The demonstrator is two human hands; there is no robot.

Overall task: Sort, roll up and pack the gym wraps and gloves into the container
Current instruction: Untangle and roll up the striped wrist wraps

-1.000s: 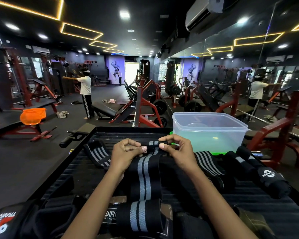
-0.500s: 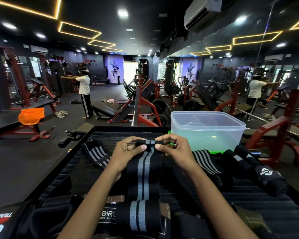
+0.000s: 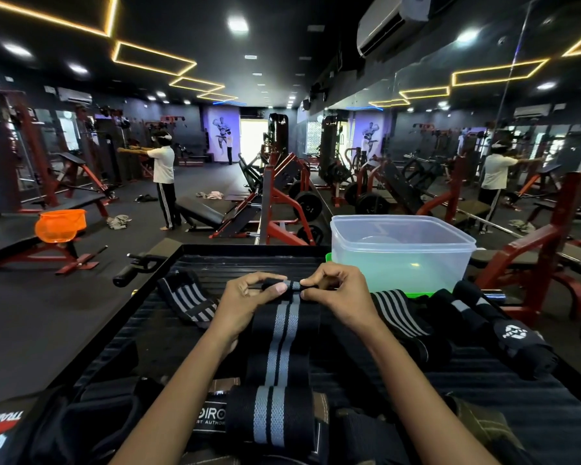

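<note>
the wrap [image 3: 282, 333] lies flat on the counter [image 3: 534, 414], with its far end now turned into a small tight roll. the left hand [image 3: 249, 297] and right hand [image 3: 339, 290] each pinch that roll. a second ago the end was barely folded, so the rolling has started. the box [image 3: 399, 253] waits just behind, with no wraps inside.

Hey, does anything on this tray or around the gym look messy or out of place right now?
Nothing looks damaged. The unrolled wraps and gloves lie loose on the tray, as unsorted gear would. Odd bits: cloths lie strewn on the gym floor, and the container holds no wraps yet.
</note>
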